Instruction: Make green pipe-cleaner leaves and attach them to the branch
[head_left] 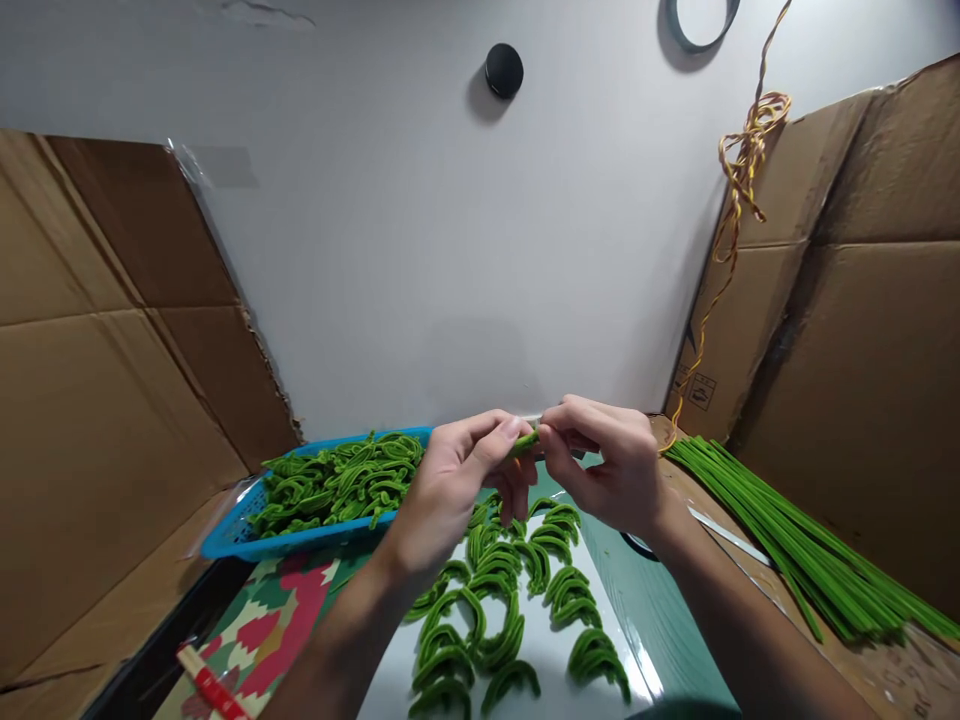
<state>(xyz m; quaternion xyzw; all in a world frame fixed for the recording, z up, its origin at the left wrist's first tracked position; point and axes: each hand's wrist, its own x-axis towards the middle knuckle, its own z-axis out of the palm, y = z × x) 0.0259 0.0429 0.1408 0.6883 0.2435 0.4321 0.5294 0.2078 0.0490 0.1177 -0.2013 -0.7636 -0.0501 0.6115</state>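
Note:
Between both hands, above a white sheet [622, 660], is a short piece of green pipe cleaner [525, 442]. My left hand [469, 465] pinches one end between thumb and fingers. The fingertips of my right hand [607, 455] are closed at the other end and partly cover it. Below the hands, many curved green pipe cleaner pieces [499, 575] lie in rows and small groups on the sheet. A blue plastic basket [300, 545] at the left holds a heap of bent green pieces [341, 480].
Long straight green pipe cleaners [802, 540] lie at the right beside a metal strip [727, 535]. Cardboard walls [862, 330] stand at both sides. A twisted yellow wire [742, 180] hangs at the right. A red-and-wood stick [210, 685] rests on patterned cloth [277, 610] at the lower left.

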